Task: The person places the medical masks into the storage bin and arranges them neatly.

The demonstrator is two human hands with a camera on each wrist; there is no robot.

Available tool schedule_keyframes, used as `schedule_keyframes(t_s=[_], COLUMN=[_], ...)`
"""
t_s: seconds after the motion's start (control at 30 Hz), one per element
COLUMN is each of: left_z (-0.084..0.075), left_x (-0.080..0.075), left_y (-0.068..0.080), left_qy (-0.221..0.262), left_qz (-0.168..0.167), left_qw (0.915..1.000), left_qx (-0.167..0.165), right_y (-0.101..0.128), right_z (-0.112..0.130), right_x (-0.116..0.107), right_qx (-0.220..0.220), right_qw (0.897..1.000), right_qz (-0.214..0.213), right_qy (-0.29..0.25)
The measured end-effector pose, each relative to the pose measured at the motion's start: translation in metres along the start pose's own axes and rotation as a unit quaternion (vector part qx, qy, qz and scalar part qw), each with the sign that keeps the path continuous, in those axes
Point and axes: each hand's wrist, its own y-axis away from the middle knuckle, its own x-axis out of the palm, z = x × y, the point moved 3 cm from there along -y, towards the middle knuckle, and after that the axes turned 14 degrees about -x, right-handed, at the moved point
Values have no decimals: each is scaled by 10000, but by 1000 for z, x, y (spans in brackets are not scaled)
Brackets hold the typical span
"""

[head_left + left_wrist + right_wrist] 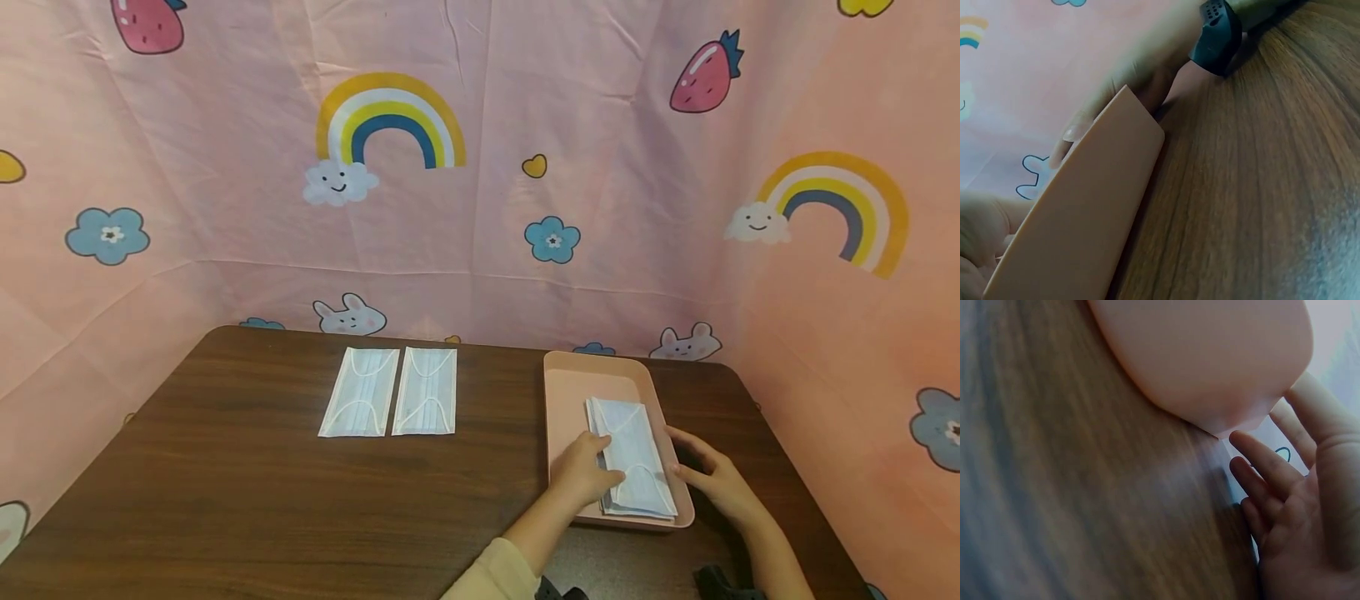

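Note:
A stack of pale blue face masks (633, 450) lies in a pink tray (585, 375) at the right of the table. My left hand (581, 475) reaches over the tray's left side. Its thumb and index finger are spread apart over the stack's left edge, with the fingertips at the top mask. Outside the tray's right wall is my right hand (716, 479), its thumb and fingertips close against that wall. The right wrist view shows the right-hand fingers (1272, 465) loosely extended beside the tray corner.
Two face masks, a left one (360, 392) and a right one (425, 392), lie flat side by side on the brown wooden table (262, 500). A pink patterned cloth (480, 208) hangs behind the table and along its sides.

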Motion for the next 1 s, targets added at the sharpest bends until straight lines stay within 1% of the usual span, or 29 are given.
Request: schedule_keyframes(t_s=[0.1,0.23,0.47,0.57,0.77,0.9,1.0], left_z=[0,0,0,-1,-1,-1,-2], left_x=[0,0,1,1,5,4,3], left_y=[0,1,2,3,5,8,8], left_qy=[-352,-667,-977,-1147,-1300,-1400,-1444], left_qz=[-284,-475,-403,-448,-502,-620,-680], left_qw=[9988,9962,9944,9924,9902,9882,9872], left_qx=[209,285,73,69,-27,27,60], right_y=[0,-1,-1,0,0,1,1], right_z=[0,1,2,2,2,2,2], right_x=[1,1,1,1,1,1,1], right_qx=[-20,-56,-108,-110,-47,-58,-68], right_qw=[9999,9999,9999,9999,10000,9999,9999], right_qz=[-13,-19,25,25,-2,25,26], right_qy=[-124,-121,56,75,55,147,121])
